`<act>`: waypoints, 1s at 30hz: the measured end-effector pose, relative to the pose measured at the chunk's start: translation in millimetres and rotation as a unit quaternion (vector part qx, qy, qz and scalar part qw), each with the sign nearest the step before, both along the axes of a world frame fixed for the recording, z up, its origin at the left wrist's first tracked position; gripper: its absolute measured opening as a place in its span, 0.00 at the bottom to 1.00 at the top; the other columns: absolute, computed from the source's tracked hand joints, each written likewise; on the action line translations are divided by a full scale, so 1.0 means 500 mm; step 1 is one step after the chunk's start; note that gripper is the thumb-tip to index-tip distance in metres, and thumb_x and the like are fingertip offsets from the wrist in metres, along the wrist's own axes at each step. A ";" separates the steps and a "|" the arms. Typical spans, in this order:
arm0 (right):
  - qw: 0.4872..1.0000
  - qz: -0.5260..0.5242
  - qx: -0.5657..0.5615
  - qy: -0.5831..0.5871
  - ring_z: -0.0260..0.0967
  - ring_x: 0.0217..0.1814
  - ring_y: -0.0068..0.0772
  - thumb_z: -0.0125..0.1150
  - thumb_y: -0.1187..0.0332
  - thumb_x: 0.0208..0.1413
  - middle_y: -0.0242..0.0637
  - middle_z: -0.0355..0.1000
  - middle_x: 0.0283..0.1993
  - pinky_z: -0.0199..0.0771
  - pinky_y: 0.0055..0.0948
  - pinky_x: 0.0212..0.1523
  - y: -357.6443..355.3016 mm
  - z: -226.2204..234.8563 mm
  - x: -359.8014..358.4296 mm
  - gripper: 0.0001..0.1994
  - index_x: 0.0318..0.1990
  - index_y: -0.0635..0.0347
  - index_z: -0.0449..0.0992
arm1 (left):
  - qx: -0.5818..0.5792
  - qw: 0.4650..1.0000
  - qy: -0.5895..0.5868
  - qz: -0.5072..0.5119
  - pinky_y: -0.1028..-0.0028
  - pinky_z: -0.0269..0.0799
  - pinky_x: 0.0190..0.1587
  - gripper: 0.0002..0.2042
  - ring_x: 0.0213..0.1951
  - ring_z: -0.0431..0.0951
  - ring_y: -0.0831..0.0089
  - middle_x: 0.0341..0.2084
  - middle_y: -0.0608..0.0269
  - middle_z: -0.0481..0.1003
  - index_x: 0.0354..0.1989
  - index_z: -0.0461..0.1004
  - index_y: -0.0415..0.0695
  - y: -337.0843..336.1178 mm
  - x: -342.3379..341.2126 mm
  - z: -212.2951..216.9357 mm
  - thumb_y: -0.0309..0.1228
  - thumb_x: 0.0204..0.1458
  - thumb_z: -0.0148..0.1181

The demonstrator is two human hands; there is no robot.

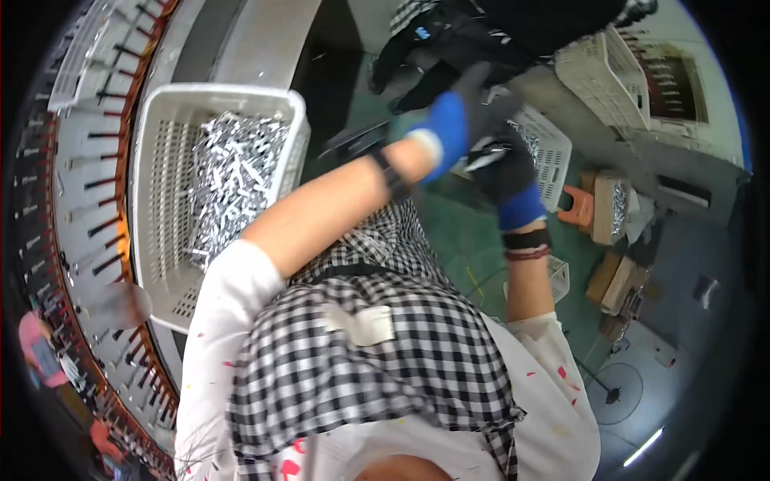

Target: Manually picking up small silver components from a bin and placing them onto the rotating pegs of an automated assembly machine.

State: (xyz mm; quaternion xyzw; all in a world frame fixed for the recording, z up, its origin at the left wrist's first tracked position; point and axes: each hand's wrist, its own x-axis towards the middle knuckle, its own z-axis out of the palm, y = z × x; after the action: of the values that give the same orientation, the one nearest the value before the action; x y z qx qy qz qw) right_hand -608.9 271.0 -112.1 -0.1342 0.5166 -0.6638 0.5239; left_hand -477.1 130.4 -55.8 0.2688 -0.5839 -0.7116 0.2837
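Observation:
My left hand [449,128], in a blue glove with dark fingers, reaches across in front of me beside my right hand. Motion smears its fingers, so its grip does not show. My right hand [509,172], in a matching glove, is closed around shiny metal pieces [488,152], whose exact kind I cannot make out. Just beyond it stands a white plastic basket [553,164] with similar shiny parts inside. On my left, a larger white crate [160,216] holds a heap of small silvery metal parts [233,164].
A rack [104,184] of rods with dark handles curves along the left. Dark clothing [481,40] of what looks like another person is ahead. Right of me are a white crate [601,80], an orange stool [576,207], cardboard boxes [613,280] and a fan [613,394].

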 end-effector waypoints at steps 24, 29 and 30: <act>0.762 0.565 -0.215 0.230 0.64 0.76 0.38 0.59 0.71 0.72 0.48 0.63 0.77 0.71 0.35 0.70 -0.649 0.050 0.829 0.30 0.78 0.61 0.59 | -0.092 0.485 -0.094 0.865 0.70 0.75 0.59 0.30 0.56 0.78 0.66 0.57 0.54 0.78 0.71 0.69 0.37 0.329 1.451 -0.281 0.32 0.61 0.71; 0.739 0.509 -0.309 0.314 0.65 0.75 0.41 0.70 0.62 0.65 0.49 0.66 0.74 0.66 0.40 0.73 -0.839 -0.013 1.081 0.39 0.80 0.57 0.58 | -0.108 0.388 -0.232 0.885 0.67 0.73 0.61 0.43 0.59 0.77 0.62 0.63 0.50 0.75 0.78 0.58 0.38 0.309 1.588 -0.172 0.36 0.58 0.74; 0.732 0.547 -0.282 0.292 0.67 0.72 0.38 0.70 0.61 0.65 0.46 0.69 0.72 0.68 0.39 0.70 -0.856 -0.010 1.111 0.38 0.79 0.57 0.60 | -0.100 0.463 -0.227 0.851 0.69 0.75 0.58 0.43 0.55 0.78 0.65 0.58 0.51 0.78 0.78 0.59 0.38 0.317 1.596 -0.137 0.35 0.56 0.75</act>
State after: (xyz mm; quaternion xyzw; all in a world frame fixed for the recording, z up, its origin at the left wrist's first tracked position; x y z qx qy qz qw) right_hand -53.6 -157.1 -117.1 -0.7224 0.2712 -0.3061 0.5576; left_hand 321.1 288.8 -124.3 0.7545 -0.1777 0.0311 0.6310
